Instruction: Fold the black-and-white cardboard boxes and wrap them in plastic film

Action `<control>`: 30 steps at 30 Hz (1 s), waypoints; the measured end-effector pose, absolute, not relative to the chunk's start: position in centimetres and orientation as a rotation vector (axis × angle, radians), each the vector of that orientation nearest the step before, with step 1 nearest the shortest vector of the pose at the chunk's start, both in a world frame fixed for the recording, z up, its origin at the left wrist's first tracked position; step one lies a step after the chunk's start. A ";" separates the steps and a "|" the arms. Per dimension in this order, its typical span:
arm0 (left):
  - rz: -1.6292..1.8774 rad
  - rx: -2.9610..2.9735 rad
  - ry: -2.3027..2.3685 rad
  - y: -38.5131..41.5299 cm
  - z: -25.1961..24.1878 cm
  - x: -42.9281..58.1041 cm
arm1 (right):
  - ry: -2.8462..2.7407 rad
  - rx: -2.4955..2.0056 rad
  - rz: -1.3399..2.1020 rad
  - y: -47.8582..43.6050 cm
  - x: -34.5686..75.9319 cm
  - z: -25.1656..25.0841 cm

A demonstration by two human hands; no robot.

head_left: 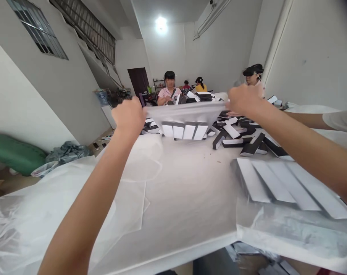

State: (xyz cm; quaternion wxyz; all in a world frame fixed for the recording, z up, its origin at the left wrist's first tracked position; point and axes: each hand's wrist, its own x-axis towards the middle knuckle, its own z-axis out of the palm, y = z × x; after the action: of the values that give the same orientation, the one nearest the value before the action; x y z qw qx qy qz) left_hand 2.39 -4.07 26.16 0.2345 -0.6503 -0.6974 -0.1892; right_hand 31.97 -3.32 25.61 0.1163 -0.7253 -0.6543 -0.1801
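A translucent plastic bag (184, 111) is stretched between my two raised hands above the table. My left hand (129, 114) is closed around its left upper corner. Its right upper corner is gripped by my right hand (243, 98). Several white-faced boxes (178, 131) with dark edges stand side by side in the lower part of the bag. Close to my right forearm, another clear bag with several long white boxes (276, 183) lies flat on the table. Flat plastic bags (130, 206) are spread beneath my left arm.
A heap of black and white boxes (236, 133) covers the far part of the white-covered table (190, 202). Facing me, a co-worker (169, 91) holds a box. Another person (255, 78) is at the right, and a sleeved arm (333, 120) reaches in there. Green sacks (15, 152) lie left.
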 end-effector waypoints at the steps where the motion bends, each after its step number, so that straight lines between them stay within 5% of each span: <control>1: -0.471 -1.800 -1.901 -4.8 24.7 2.1 | -1.919 -2.143 -0.568 -4.2 31.7 24.3; 8: 0.118 -2.056 -1.863 -9.7 13.0 -0.2 | -2.339 -2.223 -0.527 -10.2 30.4 14.0; 13: 0.682 -2.462 -2.058 -12.1 11.8 -2.1 | -2.812 -2.017 0.423 -12.7 32.0 12.2; 16: 0.497 -2.798 -2.117 -12.2 14.0 -2.5 | -2.759 -1.773 0.708 -12.1 32.6 13.6; 19: -0.052 -2.931 -1.818 -10.7 14.5 -0.8 | -2.710 -1.407 0.503 -9.7 31.5 14.0; 23: -0.539 -2.727 -1.371 -7.0 8.9 3.4 | -2.603 -1.151 -0.111 -5.3 28.4 9.3; 30: -0.329 -2.924 -0.938 -5.4 -0.8 3.9 | -2.893 -0.534 -0.401 -4.3 28.8 -0.6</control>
State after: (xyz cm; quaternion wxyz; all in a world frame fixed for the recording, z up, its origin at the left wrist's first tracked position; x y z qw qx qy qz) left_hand 3.88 -5.35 -0.84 0.0266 -0.9464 -0.3038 -0.1064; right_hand 28.80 -4.29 -0.63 0.0860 -0.1790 -0.9708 -0.1346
